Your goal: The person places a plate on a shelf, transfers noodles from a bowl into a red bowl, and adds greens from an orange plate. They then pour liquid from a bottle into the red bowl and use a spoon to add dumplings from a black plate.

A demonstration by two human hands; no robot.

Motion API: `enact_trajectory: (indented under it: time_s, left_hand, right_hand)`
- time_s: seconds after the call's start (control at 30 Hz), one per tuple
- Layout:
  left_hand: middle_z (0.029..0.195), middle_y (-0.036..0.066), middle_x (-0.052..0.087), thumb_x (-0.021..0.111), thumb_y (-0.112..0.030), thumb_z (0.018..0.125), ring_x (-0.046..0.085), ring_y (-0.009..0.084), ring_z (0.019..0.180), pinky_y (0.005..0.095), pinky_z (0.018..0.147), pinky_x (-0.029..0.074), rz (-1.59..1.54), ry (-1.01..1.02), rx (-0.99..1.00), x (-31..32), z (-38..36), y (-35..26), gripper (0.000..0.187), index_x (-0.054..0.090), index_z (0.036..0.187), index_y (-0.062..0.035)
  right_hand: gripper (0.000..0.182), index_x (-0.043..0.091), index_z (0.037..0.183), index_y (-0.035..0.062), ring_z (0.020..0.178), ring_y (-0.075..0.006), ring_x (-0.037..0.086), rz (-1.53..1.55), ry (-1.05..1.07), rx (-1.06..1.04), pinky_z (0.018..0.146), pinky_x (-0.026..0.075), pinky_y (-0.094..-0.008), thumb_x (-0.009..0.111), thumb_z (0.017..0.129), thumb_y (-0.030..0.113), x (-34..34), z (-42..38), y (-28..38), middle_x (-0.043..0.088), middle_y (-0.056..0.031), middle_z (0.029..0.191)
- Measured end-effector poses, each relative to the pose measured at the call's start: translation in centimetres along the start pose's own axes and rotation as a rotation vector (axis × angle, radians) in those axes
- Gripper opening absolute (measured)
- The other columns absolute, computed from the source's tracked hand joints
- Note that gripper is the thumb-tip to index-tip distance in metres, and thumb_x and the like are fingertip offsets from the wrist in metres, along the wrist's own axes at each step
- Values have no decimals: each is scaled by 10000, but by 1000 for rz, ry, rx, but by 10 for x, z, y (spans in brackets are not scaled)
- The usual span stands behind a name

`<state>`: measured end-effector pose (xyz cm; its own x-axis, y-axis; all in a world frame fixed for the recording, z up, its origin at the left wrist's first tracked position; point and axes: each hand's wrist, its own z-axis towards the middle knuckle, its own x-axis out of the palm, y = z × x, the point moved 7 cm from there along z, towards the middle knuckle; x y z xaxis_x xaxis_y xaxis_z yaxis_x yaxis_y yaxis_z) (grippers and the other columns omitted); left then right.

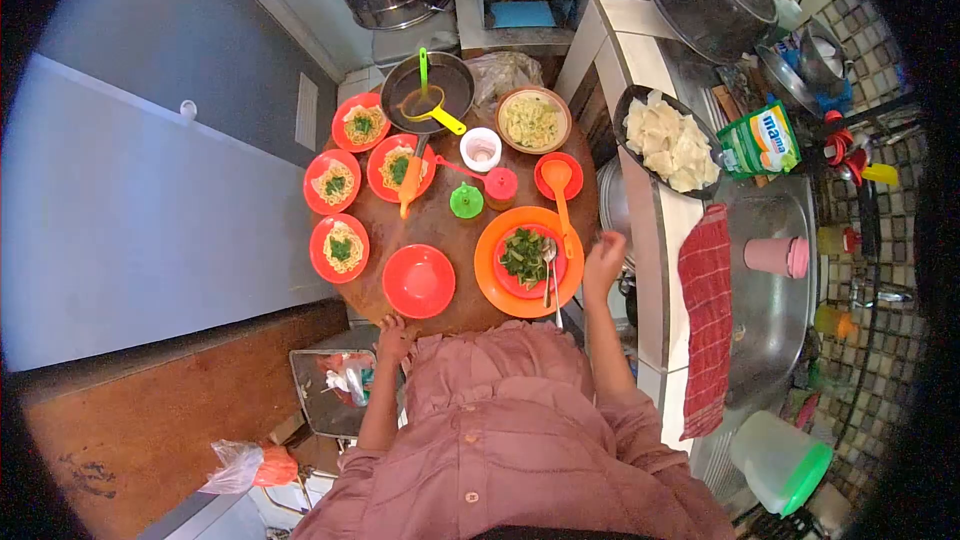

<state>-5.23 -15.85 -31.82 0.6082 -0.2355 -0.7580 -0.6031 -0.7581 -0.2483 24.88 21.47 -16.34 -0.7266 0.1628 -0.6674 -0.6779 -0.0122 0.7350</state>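
Observation:
My left hand (394, 337) rests its outstretched fingers on the front edge of the round wooden table, just below an empty red bowl (419, 281). Off the table's right side is my right hand (603, 262), with fingers that look bent but are too blurred to read. Closest to it is an orange plate (487, 285) bearing a red plate of cooked greens (524, 258), with a spoon and fork (549, 258) on it. An orange ladle (562, 190) leans from a small red dish (545, 162). Several red bowls of noodles with greens (343, 248) stand at the left.
At the back are a frying pan (460, 80) with a yellow-green strainer (421, 102), a white cup (481, 149) and a bowl of pale yellow food (534, 121). The tiled counter (655, 280) on the right holds a black tray of wrappers (668, 140) and a red cloth (706, 320).

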Motion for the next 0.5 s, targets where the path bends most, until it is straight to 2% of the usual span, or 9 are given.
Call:
enact_trajectory:
  time_s: [0.03,0.07,0.13,0.23,0.3,0.37,0.43,0.47,0.5]
  left_hand:
    - [1395,190,194,390,-487,825,174,388,1282,633,930,260,48,87,-48,5,2,2,666,292,1320,-53]
    - [1395,190,194,390,-487,825,174,388,1282,633,930,260,45,86,-44,6,5,0,666,292,1320,-53]
    - [1421,163,119,412,-494,809,128,353,1303,716,864,235,24,101,-107,11,5,3,706,229,1346,-74]
    - [1426,148,107,423,-485,799,138,344,1303,693,890,239,221,96,61,68,33,46,707,232,1346,-81]
    - [1426,144,107,435,-469,794,134,338,1305,691,893,237,252,86,52,78,36,51,702,235,1345,-83]
    - [1427,139,107,447,-452,789,130,332,1307,690,897,236,282,80,38,74,34,48,699,237,1344,-84]
    - [1204,269,395,400,-325,805,325,476,1118,532,947,256,362,-87,75,50,25,28,556,336,1294,-70]
    - [1204,269,395,400,-325,805,325,476,1118,532,947,256,357,-91,68,47,26,23,556,336,1294,-70]
    - [1319,192,254,432,-389,792,230,387,1216,607,931,234,355,29,-10,57,29,30,631,281,1324,-85]
  right_hand:
    - [222,469,997,-2,885,-314,537,178,114,-22,803,407,-366,492,789,74,10,11,20,555,-181,933]
    - [197,471,982,-4,802,-305,574,353,228,-46,750,437,-373,488,812,96,24,23,36,583,-171,867]
    - [250,466,1032,-8,810,-295,602,291,327,-118,702,462,-377,503,816,113,48,48,57,607,-171,910]
    - [330,457,1096,2,869,-288,599,154,394,-146,761,458,-370,512,815,165,105,95,54,607,-175,949]
    - [373,458,1098,-20,941,-345,562,-169,403,-187,811,433,-402,510,806,205,139,127,50,582,-216,1001]
    - [376,470,1084,-34,964,-363,542,-258,476,-152,830,418,-416,504,803,214,157,143,57,570,-230,1017]
    - [382,482,1069,-47,986,-381,523,-351,545,-116,849,403,-430,498,799,222,174,153,56,558,-244,1033]
    - [390,488,1059,-55,994,-379,521,-325,602,-76,854,399,-432,500,797,234,185,156,52,555,-246,1038]
    - [400,494,1049,-63,1002,-378,519,-299,657,-36,860,395,-434,501,795,246,191,155,58,551,-249,1044]
